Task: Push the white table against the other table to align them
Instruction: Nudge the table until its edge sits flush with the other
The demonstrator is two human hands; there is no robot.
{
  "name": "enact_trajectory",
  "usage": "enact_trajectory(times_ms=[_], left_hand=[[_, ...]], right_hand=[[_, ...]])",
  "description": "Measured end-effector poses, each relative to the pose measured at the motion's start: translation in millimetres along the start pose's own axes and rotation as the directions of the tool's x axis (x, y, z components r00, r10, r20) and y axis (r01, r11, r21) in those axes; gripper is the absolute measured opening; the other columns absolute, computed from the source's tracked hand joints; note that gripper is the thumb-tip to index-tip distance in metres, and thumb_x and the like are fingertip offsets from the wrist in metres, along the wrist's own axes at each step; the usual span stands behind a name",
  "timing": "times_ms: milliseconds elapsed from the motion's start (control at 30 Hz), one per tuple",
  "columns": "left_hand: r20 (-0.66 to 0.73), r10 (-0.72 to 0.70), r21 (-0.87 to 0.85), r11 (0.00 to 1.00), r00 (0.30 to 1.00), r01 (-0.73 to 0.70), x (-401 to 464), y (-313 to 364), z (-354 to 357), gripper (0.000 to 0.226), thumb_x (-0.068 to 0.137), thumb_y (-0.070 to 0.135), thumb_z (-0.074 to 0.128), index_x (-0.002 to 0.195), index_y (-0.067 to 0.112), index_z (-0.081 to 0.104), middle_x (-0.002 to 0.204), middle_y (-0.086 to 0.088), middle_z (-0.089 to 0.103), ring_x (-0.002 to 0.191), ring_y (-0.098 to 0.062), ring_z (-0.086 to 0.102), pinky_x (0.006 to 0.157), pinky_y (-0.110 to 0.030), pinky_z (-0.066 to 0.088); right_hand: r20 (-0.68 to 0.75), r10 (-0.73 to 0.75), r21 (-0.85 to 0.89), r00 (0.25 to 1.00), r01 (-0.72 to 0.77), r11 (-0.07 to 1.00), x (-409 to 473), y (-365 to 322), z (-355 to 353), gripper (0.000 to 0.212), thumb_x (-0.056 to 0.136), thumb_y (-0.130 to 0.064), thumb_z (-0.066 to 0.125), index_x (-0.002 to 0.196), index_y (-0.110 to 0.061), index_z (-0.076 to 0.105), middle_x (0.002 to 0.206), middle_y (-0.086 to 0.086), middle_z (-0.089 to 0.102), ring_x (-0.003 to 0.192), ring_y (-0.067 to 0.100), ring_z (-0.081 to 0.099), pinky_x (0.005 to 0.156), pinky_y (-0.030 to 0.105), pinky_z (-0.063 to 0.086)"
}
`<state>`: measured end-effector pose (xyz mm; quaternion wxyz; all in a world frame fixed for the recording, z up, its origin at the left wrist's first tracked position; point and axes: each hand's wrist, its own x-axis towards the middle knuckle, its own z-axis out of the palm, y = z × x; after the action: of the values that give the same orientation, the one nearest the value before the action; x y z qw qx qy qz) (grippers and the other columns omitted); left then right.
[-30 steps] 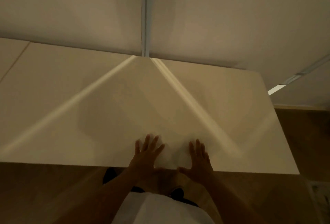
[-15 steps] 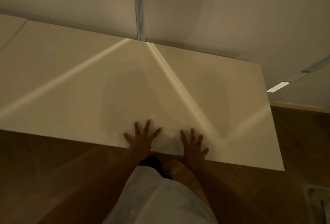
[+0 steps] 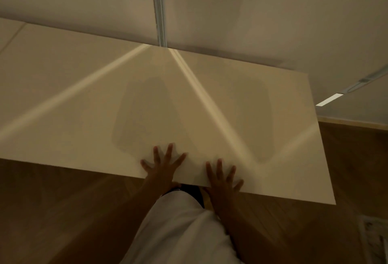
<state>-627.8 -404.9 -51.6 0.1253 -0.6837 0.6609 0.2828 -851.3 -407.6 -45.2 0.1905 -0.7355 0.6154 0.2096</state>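
- Left hand (image 3: 162,166) flat, fingers spread, pressing white worktop (image 3: 210,99) near lower centre edge.
- Right hand (image 3: 223,177) likewise flat, spread, just beside it.
- Second worktop (image 3: 8,32) upper left.

White table (image 3: 189,106) lies flush beside the other table (image 3: 8,32).

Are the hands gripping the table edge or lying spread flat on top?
Spread flat: the left hand and right hand lie with straight, splayed fingers on the white table near its front edge.
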Motion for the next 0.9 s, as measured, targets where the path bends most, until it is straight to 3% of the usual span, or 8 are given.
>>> enact_trajectory(times_ms=[600,900], left_hand=[[0.019,-0.001,-0.001,1.0,1.0,0.001,-1.0,4.3,-4.6,0.11,0.079,0.067,0.064,0.145,0.056,-0.023,0.159,0.001,-0.038,0.141,-0.051,-0.031,0.099,-0.087,0.005],[0.018,0.0,-0.03,1.0,1.0,0.0,6.6,6.3,-5.7,0.112,0.08,0.064,0.067,0.144,0.056,-0.025,0.158,0.0,-0.039,0.139,-0.052,-0.034,0.097,-0.088,0.002]], right_hand=[[0.003,-0.036,-0.001,0.999,0.036,0.999,3.6,6.6,-0.5,0.085,0.1,-0.063,0.034,0.148,-0.035,-0.03,0.164,0.001,-0.03,0.147,0.05,-0.023,0.112,0.078,0.005],[0.053,-0.038,0.111,0.998,0.032,0.993,14.0,9.5,-13.2,0.089,0.097,-0.057,0.051,0.155,-0.045,-0.015,0.166,-0.004,-0.025,0.148,0.047,-0.025,0.112,0.078,0.004]])
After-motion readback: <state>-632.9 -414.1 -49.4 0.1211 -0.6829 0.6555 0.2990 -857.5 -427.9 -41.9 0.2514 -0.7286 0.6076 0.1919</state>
